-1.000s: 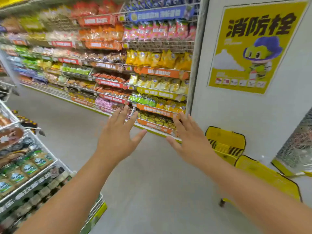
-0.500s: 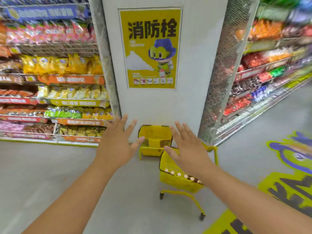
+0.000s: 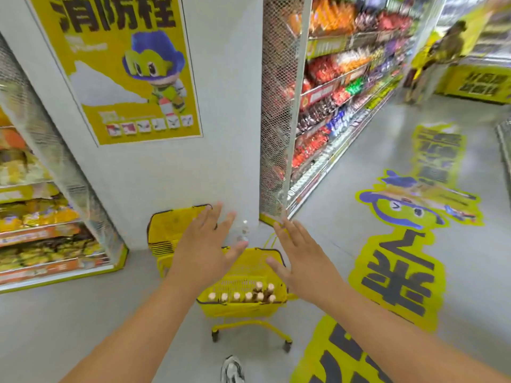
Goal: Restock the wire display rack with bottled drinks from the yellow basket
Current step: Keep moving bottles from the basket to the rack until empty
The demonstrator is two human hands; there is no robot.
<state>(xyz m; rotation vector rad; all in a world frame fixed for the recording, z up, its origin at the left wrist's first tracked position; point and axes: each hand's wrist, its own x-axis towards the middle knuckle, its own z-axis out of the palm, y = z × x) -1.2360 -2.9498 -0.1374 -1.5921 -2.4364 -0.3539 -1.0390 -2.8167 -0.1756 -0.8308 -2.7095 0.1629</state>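
Note:
A yellow basket on a wheeled frame stands on the floor in front of me. Several bottled drinks with pale caps stand upright at its near end. My left hand hovers above the basket's far left corner, fingers spread and straight, holding nothing. My right hand hovers above the basket's right rim, fingers also spread and empty. Neither hand touches the basket or the bottles. The wire display rack is out of view.
A stack of empty yellow baskets sits against the white pillar with a yellow poster. Snack shelves stand left and right. Yellow floor decals lie to the right. A person stands far right. My shoe shows below.
My view has swung right from the snack aisle and drink rack to the basket. The basket is now closer and directly under my outstretched open hands.

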